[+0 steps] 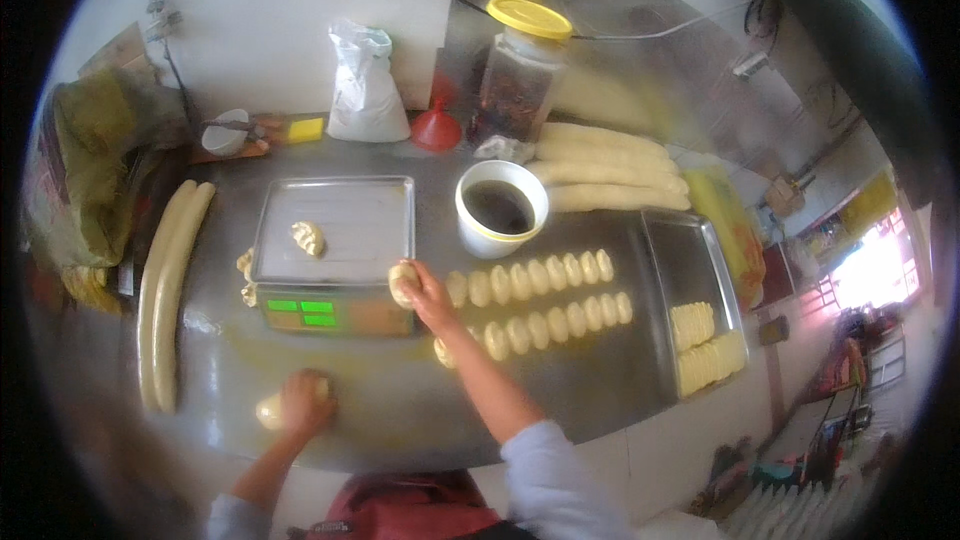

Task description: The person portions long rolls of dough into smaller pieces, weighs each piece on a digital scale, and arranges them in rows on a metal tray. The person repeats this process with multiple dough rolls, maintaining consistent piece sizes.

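My right hand (426,298) grips a dough piece (403,286) at the right front corner of a digital scale's metal pan (341,232). Another small dough lump (307,238) rests on the pan, above a lit green display (301,312). On the metal table near me, my left hand (306,401) is closed over a thicker dough roll (270,412), whose left end sticks out. Two rows of oval dough pieces (538,276) lie to the right, partly hidden by my right forearm. More dough bits (246,277) show at the pan's left edge.
Long dough logs (169,300) lie at left, with more (611,172) stacked at back right. A white bucket of dark liquid (469,229) stands behind the rows. A metal tray (660,270) holds flat dough pieces (709,360). A red funnel (436,129), white bag (366,97) and lidded jar (521,82) stand behind.
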A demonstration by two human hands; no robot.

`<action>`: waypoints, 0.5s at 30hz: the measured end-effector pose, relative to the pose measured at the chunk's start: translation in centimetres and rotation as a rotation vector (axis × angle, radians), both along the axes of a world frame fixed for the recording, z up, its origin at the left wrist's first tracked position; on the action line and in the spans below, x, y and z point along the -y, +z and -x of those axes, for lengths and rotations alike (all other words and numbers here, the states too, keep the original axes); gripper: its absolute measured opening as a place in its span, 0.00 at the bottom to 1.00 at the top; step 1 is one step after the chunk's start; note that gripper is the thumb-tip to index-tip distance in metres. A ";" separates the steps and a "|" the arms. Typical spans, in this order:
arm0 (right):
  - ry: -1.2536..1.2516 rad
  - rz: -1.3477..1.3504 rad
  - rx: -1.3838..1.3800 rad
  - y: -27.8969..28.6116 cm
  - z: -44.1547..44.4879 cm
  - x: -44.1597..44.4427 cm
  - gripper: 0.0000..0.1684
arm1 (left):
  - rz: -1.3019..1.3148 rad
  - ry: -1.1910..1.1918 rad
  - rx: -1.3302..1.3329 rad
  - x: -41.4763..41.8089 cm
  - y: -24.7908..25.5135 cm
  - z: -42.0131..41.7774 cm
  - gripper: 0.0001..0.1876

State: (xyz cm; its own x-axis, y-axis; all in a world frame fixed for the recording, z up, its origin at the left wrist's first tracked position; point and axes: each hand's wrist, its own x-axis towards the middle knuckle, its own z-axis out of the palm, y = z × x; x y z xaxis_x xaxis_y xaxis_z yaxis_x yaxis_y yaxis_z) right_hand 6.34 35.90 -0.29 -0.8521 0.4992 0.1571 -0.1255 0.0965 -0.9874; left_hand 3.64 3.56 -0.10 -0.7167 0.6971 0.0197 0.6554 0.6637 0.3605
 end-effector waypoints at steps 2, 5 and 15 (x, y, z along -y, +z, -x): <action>-0.119 0.770 0.037 2.5 -4.0 0.3 0.24 | -0.017 0.017 -0.006 0.3 0.0 -0.4 0.22; -0.240 0.894 -0.028 -5.2 -11.6 -9.4 0.27 | -0.021 0.006 -0.014 -0.8 0.5 -0.4 0.25; -0.951 -0.462 0.643 -4.2 -23.9 -36.9 0.26 | 0.115 0.081 0.001 0.0 1.8 -1.0 0.46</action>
